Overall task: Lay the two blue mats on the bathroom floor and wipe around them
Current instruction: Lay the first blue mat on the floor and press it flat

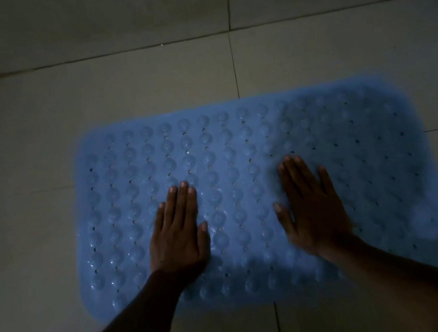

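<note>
Blue mat (pixel 237 146) spread flat on pale tiled floor (pixel 115 90), left hand (pixel 178 235) and right hand (pixel 313 208) pressing palm-down on its near half, fingers (pixel 185 196) straight, close together, holding nothing

A: What colour is the rectangular rubber mat (pixel 231 141)?
B: Light blue all over, with straight rows of round bumps and small dark holes between them.
A: And the tiled bathroom floor (pixel 115 90)?
B: Pale grey-beige, with thin dark grout lines, one running toward 12 o'clock.

Bare forearms (pixel 128 330), bare fingers (pixel 186 199)
</note>
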